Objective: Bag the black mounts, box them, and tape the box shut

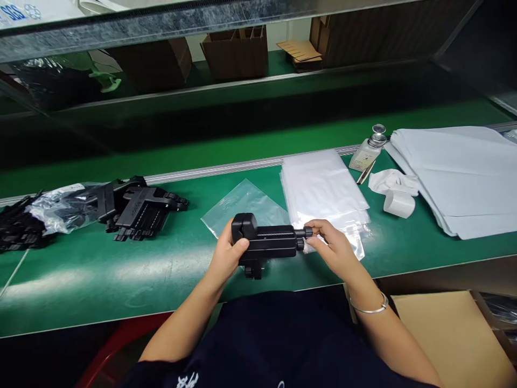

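Observation:
A black tripod-like device lies level between my hands, just above the front part of the green table. My left hand wraps round its thick, rounded left end, the thumb on top. At the other end, my right hand pinches the tip of a short rod that sticks out of the body. Under and behind the device lies a clear plastic bag, flat on the table. A stack of clear plastic bags is just beyond my right hand.
More black devices are piled at the left beside a bagged bundle. To the right are a pump bottle, tweezers, a white roll and white sheets. A metal-edged shelf spans overhead. An open carton stands lower right.

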The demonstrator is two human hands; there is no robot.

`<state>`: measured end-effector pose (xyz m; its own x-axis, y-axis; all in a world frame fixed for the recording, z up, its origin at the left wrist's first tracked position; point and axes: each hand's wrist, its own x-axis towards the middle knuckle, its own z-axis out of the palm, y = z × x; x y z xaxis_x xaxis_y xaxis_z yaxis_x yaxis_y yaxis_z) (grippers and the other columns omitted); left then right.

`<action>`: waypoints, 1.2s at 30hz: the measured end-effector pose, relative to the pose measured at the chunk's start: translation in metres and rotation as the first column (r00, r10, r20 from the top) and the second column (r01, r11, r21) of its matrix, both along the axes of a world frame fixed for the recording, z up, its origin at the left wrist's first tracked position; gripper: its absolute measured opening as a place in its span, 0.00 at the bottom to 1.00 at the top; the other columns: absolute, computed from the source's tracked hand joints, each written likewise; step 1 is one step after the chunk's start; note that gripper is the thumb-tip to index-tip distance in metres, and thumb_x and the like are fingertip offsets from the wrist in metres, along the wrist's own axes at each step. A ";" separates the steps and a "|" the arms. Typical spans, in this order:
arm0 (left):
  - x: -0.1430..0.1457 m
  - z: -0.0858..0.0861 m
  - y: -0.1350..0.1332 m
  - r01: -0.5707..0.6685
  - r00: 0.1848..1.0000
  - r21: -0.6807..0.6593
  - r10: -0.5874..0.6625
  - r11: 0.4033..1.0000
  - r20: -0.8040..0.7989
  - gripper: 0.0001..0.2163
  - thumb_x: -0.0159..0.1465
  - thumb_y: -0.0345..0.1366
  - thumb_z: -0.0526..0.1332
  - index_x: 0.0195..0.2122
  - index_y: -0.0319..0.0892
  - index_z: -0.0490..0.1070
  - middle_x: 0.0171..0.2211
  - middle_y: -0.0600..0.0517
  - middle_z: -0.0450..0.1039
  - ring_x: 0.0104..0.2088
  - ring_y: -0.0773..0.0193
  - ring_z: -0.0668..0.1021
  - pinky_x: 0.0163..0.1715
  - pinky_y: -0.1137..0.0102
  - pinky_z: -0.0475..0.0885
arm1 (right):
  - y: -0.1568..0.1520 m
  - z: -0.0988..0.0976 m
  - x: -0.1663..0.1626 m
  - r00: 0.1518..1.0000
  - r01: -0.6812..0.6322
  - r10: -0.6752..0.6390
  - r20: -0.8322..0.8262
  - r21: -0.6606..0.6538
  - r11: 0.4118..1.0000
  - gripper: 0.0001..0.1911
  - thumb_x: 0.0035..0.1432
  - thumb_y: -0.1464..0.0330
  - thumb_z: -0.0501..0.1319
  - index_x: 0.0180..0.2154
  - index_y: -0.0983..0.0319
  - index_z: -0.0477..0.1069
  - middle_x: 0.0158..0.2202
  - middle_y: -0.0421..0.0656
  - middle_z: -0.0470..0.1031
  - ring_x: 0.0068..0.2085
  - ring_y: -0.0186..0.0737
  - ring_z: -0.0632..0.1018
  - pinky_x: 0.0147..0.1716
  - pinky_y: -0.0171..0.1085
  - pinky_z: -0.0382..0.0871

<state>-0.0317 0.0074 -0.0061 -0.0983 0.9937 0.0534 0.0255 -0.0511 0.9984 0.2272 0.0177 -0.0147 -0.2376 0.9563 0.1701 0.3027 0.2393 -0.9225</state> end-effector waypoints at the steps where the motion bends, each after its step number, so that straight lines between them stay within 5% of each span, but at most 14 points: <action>1: 0.000 -0.001 0.000 -0.005 1.000 0.007 0.005 1.000 -0.004 0.28 0.51 0.57 0.68 0.44 0.42 0.71 0.34 0.51 0.71 0.34 0.61 0.74 0.34 0.69 0.70 | 0.000 0.000 0.000 1.000 0.008 -0.008 0.004 0.009 1.000 0.13 0.63 0.61 0.58 0.46 0.57 0.70 0.37 0.43 0.76 0.39 0.42 0.77 0.39 0.39 0.71; 7: 0.006 0.004 0.005 -0.016 0.992 -0.080 0.026 0.997 0.126 0.28 0.51 0.57 0.68 0.45 0.41 0.71 0.36 0.50 0.74 0.37 0.60 0.77 0.37 0.69 0.72 | 0.006 -0.007 -0.003 0.989 0.042 -0.050 -0.143 -0.054 0.998 0.20 0.62 0.59 0.59 0.53 0.58 0.66 0.40 0.44 0.75 0.41 0.42 0.77 0.41 0.40 0.70; 13: 0.010 0.003 0.010 -0.045 0.973 -0.124 0.072 0.991 0.219 0.28 0.51 0.57 0.69 0.44 0.41 0.73 0.35 0.51 0.76 0.34 0.61 0.78 0.33 0.70 0.73 | 0.006 -0.015 -0.013 0.990 -0.009 -0.021 -0.137 -0.209 0.978 0.17 0.60 0.53 0.58 0.33 0.61 0.72 0.30 0.42 0.74 0.34 0.41 0.74 0.36 0.39 0.68; 17: 0.013 -0.003 0.013 -0.100 0.963 -0.154 0.135 0.983 0.234 0.26 0.53 0.59 0.66 0.39 0.41 0.74 0.31 0.52 0.76 0.31 0.63 0.77 0.31 0.71 0.72 | 0.005 -0.016 -0.021 0.965 -0.037 -0.031 -0.260 -0.251 0.967 0.14 0.58 0.58 0.61 0.38 0.61 0.72 0.33 0.42 0.75 0.35 0.40 0.75 0.36 0.39 0.69; 25: 0.021 -0.001 0.017 -0.077 0.941 -0.144 0.119 0.987 0.315 0.28 0.52 0.59 0.67 0.43 0.41 0.74 0.33 0.53 0.75 0.35 0.63 0.76 0.37 0.71 0.70 | 0.012 -0.031 -0.026 0.838 -0.004 -0.126 -0.530 -0.237 0.971 0.17 0.52 0.59 0.68 0.44 0.57 0.75 0.41 0.43 0.78 0.45 0.44 0.76 0.47 0.43 0.69; 30: 0.025 0.004 0.020 -0.017 0.925 -0.190 0.087 0.982 0.370 0.28 0.49 0.59 0.69 0.41 0.40 0.73 0.30 0.55 0.72 0.31 0.66 0.73 0.32 0.73 0.68 | 0.015 -0.039 -0.027 0.875 0.242 -0.281 -0.395 -0.147 0.959 0.16 0.55 0.53 0.65 0.32 0.59 0.75 0.31 0.41 0.76 0.37 0.42 0.74 0.43 0.42 0.68; 36: 0.026 0.004 0.021 -0.015 0.922 -0.148 0.071 0.989 0.380 0.27 0.49 0.58 0.69 0.39 0.40 0.73 0.31 0.55 0.72 0.32 0.67 0.72 0.33 0.73 0.66 | 0.019 -0.045 -0.025 0.844 0.182 -0.234 -0.482 -0.153 0.971 0.14 0.53 0.57 0.68 0.38 0.58 0.76 0.39 0.42 0.77 0.43 0.42 0.75 0.48 0.43 0.66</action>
